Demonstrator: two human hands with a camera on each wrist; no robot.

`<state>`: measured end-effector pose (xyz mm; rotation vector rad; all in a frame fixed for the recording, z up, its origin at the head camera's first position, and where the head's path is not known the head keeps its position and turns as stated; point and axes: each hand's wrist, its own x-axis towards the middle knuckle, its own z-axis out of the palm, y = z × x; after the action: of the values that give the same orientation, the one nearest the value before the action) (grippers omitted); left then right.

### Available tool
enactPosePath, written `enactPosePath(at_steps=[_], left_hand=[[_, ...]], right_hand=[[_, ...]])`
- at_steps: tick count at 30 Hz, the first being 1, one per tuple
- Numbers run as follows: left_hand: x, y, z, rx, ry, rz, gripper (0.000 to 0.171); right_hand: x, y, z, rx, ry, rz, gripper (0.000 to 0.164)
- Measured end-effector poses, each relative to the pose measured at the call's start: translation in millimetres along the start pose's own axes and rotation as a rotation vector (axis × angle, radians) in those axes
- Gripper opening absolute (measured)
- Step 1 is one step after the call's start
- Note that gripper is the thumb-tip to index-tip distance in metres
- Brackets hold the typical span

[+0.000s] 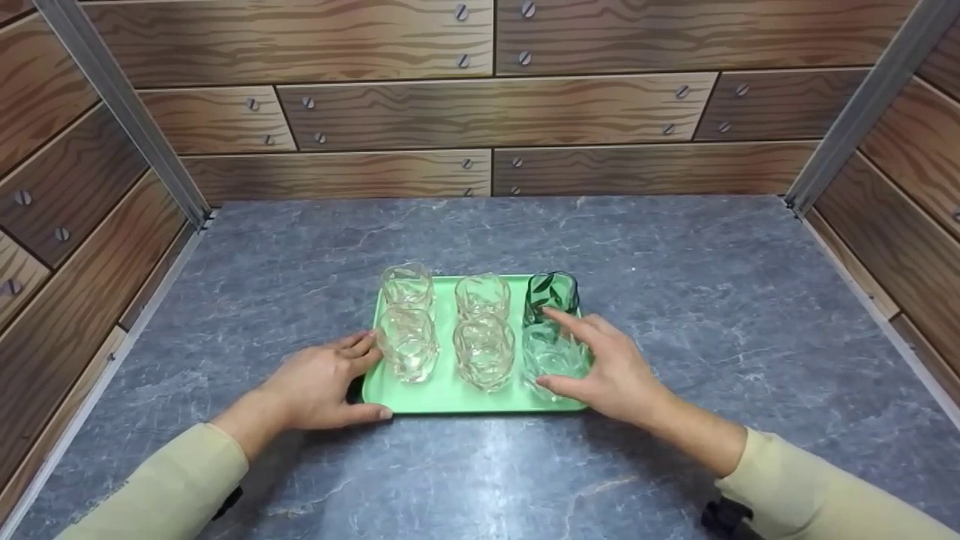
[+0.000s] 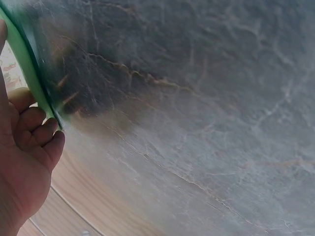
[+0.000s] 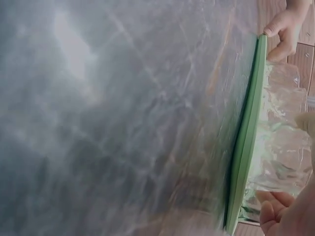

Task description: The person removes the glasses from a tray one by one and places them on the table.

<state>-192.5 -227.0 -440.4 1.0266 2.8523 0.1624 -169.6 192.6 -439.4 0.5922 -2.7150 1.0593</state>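
Note:
A green tray lies on the table with two rows of drinking glasses on it. My left hand grips its near left corner, thumb along the front edge and fingers at the left side, beside a clear glass. In the left wrist view, curled fingers meet the tray's rim. My right hand is curved round the clear glass at the near right, thumb in front and forefinger across behind. That fingertip overlaps a dark green glass behind it. Some right fingers are hidden in the head view.
Three more clear glasses, a near middle one, a far middle one and a far left one, stand close together on the tray. A grey marbled table surrounds it, with wood-patterned walls behind and at both sides.

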Motion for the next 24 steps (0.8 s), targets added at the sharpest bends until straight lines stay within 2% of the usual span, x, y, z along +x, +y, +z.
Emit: enactPosePath(at_steps=[7,13,19,24], left_hand=[[0.6,-1.1,-0.3,0.005,0.004,0.01,0.102],[1.0,-1.0,0.2,0.001,0.007,0.01,0.102],[1.4,-1.1,0.0,0.003,0.011,0.01,0.102],[0.7,-0.3,0.1,-0.006,0.004,0.003,0.103]], right_hand=[[-6.1,3.7,-15.1,0.039,-0.022,0.012,0.095],[-8.1,1.3,-46.1,0.073,0.012,0.055,0.087],[5.5,2.9,-87.1,0.052,0.086,0.076,0.076],[24.4,12.6,-113.9,0.026,0.109,0.095,0.077]])
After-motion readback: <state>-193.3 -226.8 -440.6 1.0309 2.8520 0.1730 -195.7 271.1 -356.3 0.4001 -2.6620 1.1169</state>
